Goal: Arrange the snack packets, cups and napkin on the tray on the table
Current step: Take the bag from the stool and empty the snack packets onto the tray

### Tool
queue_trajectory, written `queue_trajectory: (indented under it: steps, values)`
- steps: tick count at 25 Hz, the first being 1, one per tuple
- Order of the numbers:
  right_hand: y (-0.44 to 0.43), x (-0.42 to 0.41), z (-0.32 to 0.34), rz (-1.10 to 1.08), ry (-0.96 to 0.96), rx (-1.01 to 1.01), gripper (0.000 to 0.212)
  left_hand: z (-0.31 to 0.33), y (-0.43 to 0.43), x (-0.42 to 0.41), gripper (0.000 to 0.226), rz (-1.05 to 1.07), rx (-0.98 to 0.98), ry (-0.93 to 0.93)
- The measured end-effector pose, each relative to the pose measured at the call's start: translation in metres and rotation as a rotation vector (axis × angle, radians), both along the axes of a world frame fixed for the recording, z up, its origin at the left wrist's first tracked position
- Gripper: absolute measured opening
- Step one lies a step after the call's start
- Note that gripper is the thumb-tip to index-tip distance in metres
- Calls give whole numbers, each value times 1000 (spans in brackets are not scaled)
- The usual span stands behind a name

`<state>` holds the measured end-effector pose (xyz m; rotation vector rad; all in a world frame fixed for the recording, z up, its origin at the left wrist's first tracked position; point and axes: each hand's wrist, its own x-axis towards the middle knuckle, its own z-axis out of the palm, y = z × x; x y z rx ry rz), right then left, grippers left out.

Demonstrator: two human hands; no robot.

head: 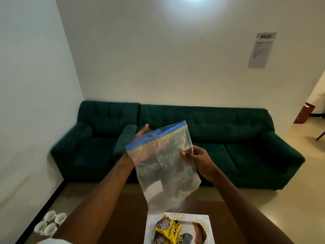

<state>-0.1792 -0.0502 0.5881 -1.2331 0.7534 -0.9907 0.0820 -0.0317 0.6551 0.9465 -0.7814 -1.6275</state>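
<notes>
Here, holding a clear zip bag [165, 166] above the table [123, 217]: left hand [140, 133] gripping its blue top edge, right hand [198, 159] pinching its side. Below, yellow snack packets [168, 229] lying on the tray [209, 219]. Left of the table, four white cups [50, 224] clustered together.

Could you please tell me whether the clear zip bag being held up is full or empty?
Empty: the clear plastic zip bag with the blue strip hangs limp, sofa visible through it. Yellow snack packets lie on the tray below.
</notes>
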Motion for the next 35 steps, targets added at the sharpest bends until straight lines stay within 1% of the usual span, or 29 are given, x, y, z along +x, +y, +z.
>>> queue_trajectory:
  steps: [2, 3, 4, 5, 6, 9, 11, 12, 13, 15, 18, 23, 24, 26, 27, 28, 30, 32, 35]
  values:
    - [2, 2, 4, -117, -106, -17, 14, -19, 13, 5, 72, 41, -60, 104]
    - [1, 3, 5, -170, -149, -26, 12, -30, 21, 9, 82, 48, -60, 126]
    - [0, 3, 5, -217, -186, -35, 13, -42, 29, 15, 92, 50, -61, 105]
    - [-1, 3, 4, -260, -215, -46, 15, -51, 38, 17, 98, 58, -85, 43]
    - [-2, 4, 3, -301, -230, -67, 15, -54, 44, 17, 97, 85, -127, -44]
    - [-4, 10, -2, -393, -198, -144, 6, -56, 53, 0, 82, 286, -255, -330]
    - [-5, 13, -7, -402, -138, -198, 8, -57, 49, -11, 55, 486, -257, -426]
    - [-6, 14, -11, -407, -92, -232, 12, -59, 46, -14, 39, 565, -248, -449]
    - [-7, 15, -15, -425, -40, -262, 16, -60, 44, -15, 28, 618, -227, -458]
    - [-11, 15, -20, -516, 46, -291, 26, -61, 40, -14, 19, 659, -170, -445]
    - [-17, 12, -19, -611, 141, -324, 37, -60, 36, -14, 19, 654, -157, -463]
    - [-23, 7, -6, -642, 148, -340, 36, -47, 25, -22, 29, 693, -111, -369]
    - [-24, 6, -5, -631, 137, -336, 35, -44, 25, -22, 29, 669, -113, -341]
    - [-24, 2, -7, -568, 114, -318, 32, -36, 25, -22, 34, 537, -123, -285]
    - [-24, 1, -8, -527, 118, -317, 31, -33, 24, -21, 38, 475, -128, -288]
    - [-23, -2, -10, -496, 128, -327, 31, -29, 22, -21, 40, 459, -125, -307]
    - [-21, -6, -14, -468, 139, -344, 32, -25, 16, -17, 32, 572, -102, -313]
    - [-17, -8, -18, -457, 125, -317, 31, -24, 10, -13, 24, 680, -79, -288]
    - [-9, -6, -23, -435, 112, -300, 27, -31, 4, -11, 25, 753, -84, -261]
